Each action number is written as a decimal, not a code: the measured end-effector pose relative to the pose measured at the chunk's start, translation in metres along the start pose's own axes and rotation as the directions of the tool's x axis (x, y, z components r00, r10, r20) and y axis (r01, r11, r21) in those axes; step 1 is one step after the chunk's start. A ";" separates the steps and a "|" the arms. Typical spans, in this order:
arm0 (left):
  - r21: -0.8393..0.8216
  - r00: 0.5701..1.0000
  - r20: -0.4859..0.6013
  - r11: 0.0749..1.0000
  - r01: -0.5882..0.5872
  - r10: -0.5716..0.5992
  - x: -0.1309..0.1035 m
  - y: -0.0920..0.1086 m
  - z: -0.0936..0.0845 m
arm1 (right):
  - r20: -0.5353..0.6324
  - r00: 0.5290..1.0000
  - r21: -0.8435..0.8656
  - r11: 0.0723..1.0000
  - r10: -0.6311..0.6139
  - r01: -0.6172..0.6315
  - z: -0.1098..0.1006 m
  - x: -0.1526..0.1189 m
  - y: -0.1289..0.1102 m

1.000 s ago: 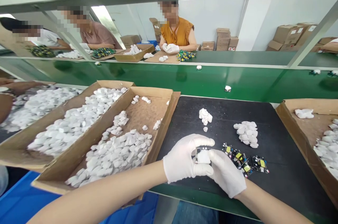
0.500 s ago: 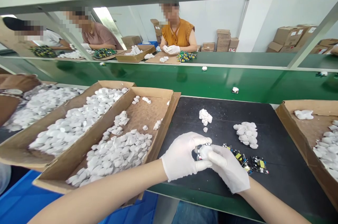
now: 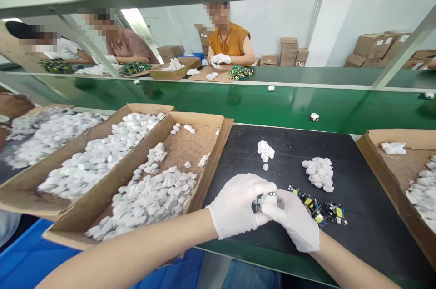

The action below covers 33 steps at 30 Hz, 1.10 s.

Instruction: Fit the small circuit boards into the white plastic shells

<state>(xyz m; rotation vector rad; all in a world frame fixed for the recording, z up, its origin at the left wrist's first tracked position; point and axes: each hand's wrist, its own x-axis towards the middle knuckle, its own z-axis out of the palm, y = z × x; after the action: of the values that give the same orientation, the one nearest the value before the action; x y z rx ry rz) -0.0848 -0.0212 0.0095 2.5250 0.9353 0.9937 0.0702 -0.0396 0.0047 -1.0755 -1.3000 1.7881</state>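
Both my hands wear white gloves and meet over the black mat (image 3: 238, 152). Between them is a small circuit board (image 3: 258, 202) with a white putty-like lump (image 3: 268, 198) on it. My left hand (image 3: 238, 205) grips the board's left side between thumb and fingers. From the right, my right hand (image 3: 293, 216) presses its thumb on the white lump; its other fingers are mostly hidden. Just right of that hand lie several circuit boards (image 3: 335, 213) with yellow parts. Beyond my hands sit a small white clump (image 3: 265, 150) and a larger pile of white lumps (image 3: 318, 174).
Cardboard trays (image 3: 194, 118) of white lumps stand at left, another cardboard tray (image 3: 381, 171) at right. Behind the mat runs a green conveyor (image 3: 204, 102) carrying boards, among them one board (image 3: 314, 117). Across it, co-workers sit; one wears an orange top (image 3: 235, 43). A co-worker's hand (image 3: 15, 105) shows far left.
The boards on the conveyor have shifted right. My hands have turned the held board slightly, and my right thumb lies further over the white lump. The co-worker's hand at far left has drawn back left.
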 end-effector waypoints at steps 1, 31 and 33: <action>0.006 1.000 0.018 1.000 0.002 -0.002 0.000 0.000 0.000 | 0.003 1.000 -0.009 1.000 -0.007 0.007 -0.001 0.000 0.001; -0.634 0.968 0.186 0.733 0.247 -0.166 0.001 0.000 -0.008 | 0.288 0.956 0.490 0.866 -0.054 -0.099 -0.001 -0.003 0.002; -0.626 0.970 0.184 0.743 0.239 -0.157 0.001 -0.001 -0.009 | 0.264 0.963 0.478 0.874 -0.050 -0.086 -0.001 -0.003 0.004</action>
<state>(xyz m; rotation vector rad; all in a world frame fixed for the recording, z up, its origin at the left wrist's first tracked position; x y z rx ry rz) -0.0903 -0.0199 0.0162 1.8336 0.6536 0.8879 0.0727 -0.0431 0.0018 -0.5782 -0.8986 2.1769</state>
